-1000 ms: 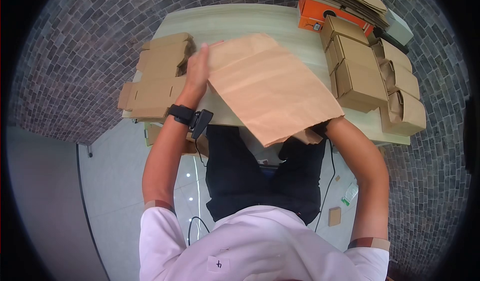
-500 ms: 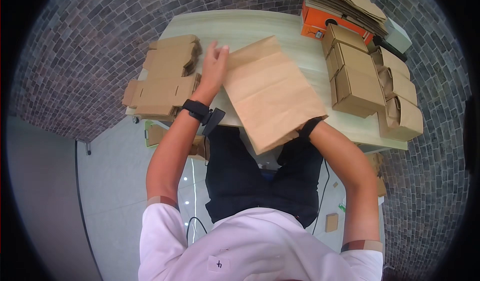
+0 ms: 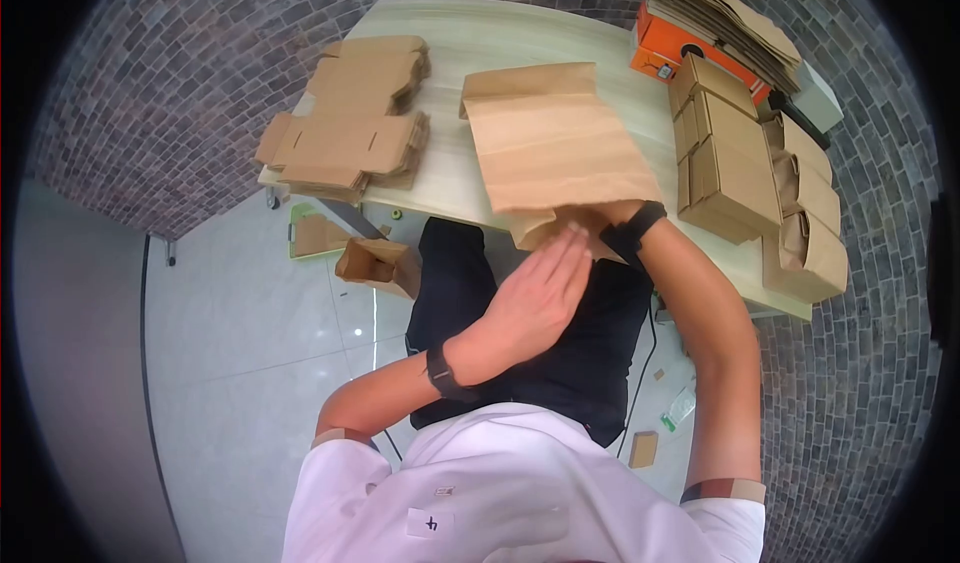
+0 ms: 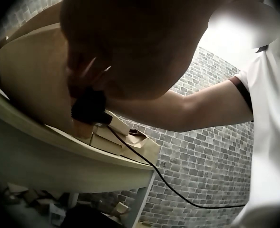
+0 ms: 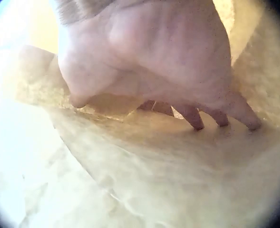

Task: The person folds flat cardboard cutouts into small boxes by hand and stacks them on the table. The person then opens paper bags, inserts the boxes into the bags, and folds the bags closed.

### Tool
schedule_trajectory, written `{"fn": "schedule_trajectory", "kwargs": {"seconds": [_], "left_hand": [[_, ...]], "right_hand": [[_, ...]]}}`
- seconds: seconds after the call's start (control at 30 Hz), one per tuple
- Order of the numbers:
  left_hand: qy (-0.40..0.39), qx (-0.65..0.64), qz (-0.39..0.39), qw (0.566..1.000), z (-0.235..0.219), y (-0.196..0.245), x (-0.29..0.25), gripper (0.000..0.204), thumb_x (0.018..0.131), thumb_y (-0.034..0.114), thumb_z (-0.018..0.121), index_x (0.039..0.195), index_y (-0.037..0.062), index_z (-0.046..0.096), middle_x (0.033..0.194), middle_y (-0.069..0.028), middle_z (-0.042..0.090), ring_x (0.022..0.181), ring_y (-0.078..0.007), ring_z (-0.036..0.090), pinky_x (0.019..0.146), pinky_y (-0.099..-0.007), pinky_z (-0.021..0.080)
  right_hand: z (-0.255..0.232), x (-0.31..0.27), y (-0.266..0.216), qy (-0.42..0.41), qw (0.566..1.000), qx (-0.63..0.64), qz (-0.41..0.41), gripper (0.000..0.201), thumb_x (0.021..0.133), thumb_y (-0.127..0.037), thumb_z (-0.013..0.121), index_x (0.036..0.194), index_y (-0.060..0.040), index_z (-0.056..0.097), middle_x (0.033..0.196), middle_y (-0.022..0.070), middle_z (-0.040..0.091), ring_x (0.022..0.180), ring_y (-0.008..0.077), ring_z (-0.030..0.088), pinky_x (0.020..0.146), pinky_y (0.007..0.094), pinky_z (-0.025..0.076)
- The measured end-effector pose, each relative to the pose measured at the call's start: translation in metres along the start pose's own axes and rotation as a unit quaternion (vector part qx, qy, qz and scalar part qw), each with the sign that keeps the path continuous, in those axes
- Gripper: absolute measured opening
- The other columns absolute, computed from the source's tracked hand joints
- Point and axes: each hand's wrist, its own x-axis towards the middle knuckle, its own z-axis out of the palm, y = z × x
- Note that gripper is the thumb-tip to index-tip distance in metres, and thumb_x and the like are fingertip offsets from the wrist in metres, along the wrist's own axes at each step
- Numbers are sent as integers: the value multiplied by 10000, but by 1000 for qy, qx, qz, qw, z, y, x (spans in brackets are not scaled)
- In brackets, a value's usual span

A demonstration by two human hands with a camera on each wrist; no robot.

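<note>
A brown paper bag [image 3: 555,148] lies over the front part of the table, its mouth towards the person. My right hand [image 5: 149,57] is inside it, with fingers [image 5: 242,111] extended and their tips touching the paper [image 5: 144,166]. In the head view that hand is mostly hidden and only the strapped wrist shows at the mouth. My left hand [image 3: 535,298] is held in front of the mouth, fingers straight and together, near the lower paper edge; whether it touches is unclear. The left wrist view shows this left hand [image 4: 130,52] dark, near the right wrist's black strap [image 4: 90,107].
Flattened cartons [image 3: 340,143] are stacked on the table's left. Closed boxes [image 3: 730,163] and standing paper bags [image 3: 805,248] line the right, with an orange box [image 3: 665,48] under folded cardboard behind. An open paper bag [image 3: 385,268] stands below the table's left edge.
My left hand has come from the bag's upper left side down to its mouth. The bag has turned to lie straighter, its far end flap now visible. My right hand remains inside.
</note>
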Motion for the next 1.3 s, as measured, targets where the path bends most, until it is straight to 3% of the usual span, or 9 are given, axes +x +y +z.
{"fn": "schedule_trajectory", "kwargs": {"seconds": [0.1,0.2,0.3,0.37,0.47,0.87,1.03,1.17,1.3], "left_hand": [[-59,130,-29,989,2,-1,3,557,832,158,592,1306,-130,555,1447,-289,497,1332,-387,531,1055,-422,481],[-164,110,-153,968,33,-7,-9,679,798,168,647,1420,-62,502,1397,-253,525,1129,-339,589,889,-381,527],[-103,205,-93,969,35,-21,-18,746,774,198,674,1462,-19,483,1404,-222,519,1122,-313,593,889,-428,525],[-117,152,-115,975,34,-28,-20,808,749,205,688,1499,18,455,1417,-195,513,1340,-373,479,1129,-473,375],[-110,101,-153,977,34,-36,-23,800,750,201,685,1498,31,460,1413,-191,522,1321,-392,489,1130,-475,376],[-97,101,-200,970,55,-58,-9,559,802,68,608,1360,46,579,1234,-181,621,1149,-356,588,987,-466,468],[-11,133,-89,987,62,-64,-4,490,818,94,608,1303,28,606,1147,-135,607,1100,-366,589,927,-456,503],[-35,3,-127,991,64,-69,-8,429,848,123,615,1271,52,627,1195,-128,612,1153,-369,571,904,-476,532],[-29,85,-122,988,55,-66,-8,349,875,153,629,1219,105,665,1227,-97,622,1132,-341,599,884,-452,545]], "right_hand": [[0,3,-6,-1,1000,-10,-18,428,917,-194,630,1290,15,627,1320,193,650,1211,352,615,1057,446,458],[-3,2,-13,-4,999,-24,-37,429,916,-195,630,1290,15,627,1318,194,650,1211,354,615,1057,447,458],[-4,3,-18,-9,998,-38,-53,429,915,-197,631,1289,15,628,1317,195,650,1210,355,615,1056,448,458],[-16,6,-12,-12,997,-44,-63,429,915,-197,632,1288,15,628,1317,196,651,1209,356,615,1056,449,458],[-31,14,-1,-14,996,-52,-73,430,914,-198,632,1287,14,628,1316,197,651,1208,358,616,1056,450,458],[-6,8,-25,-4,991,-95,-92,432,911,-203,635,1284,14,630,1311,202,652,1205,364,616,1055,455,457],[19,42,-38,4,988,-118,-100,432,910,-205,636,1283,14,631,1310,204,652,1204,367,616,1055,457,457],[31,54,-43,10,986,-127,-106,433,909,-207,637,1282,13,631,1308,205,653,1203,369,616,1055,459,456],[34,72,-41,9,984,-139,-113,434,908,-208,638,1281,13,632,1307,206,653,1202,371,616,1055,460,456]]}}
